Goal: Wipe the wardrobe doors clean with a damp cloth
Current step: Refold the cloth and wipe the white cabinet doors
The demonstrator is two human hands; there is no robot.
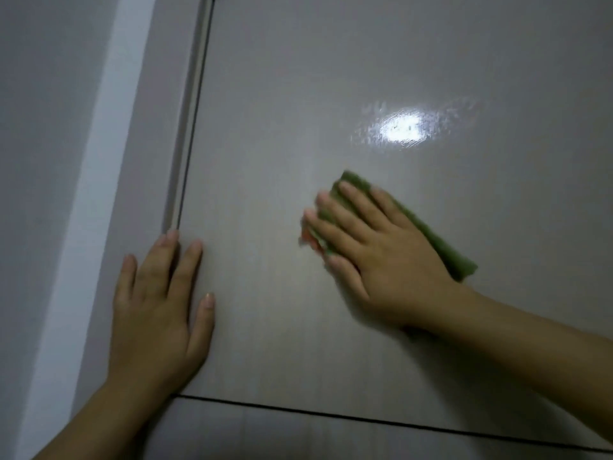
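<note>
Both forearms reached up to the wardrobe door (pixel 331 78), where the left hand (pixel 159 310) lay flat by its left edge while the right hand (pixel 374 247), fingers spread, pressed the green cloth (pixel 444 247) mid-panel, mid-wipe; unwiped areas probably came next.

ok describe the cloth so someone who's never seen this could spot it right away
Start at the glossy pale grey wardrobe door with the bright glare patch. Below that glare, the right hand presses flat on a folded green cloth. It is the only coloured thing on the panel; the left hand rests bare.
</note>
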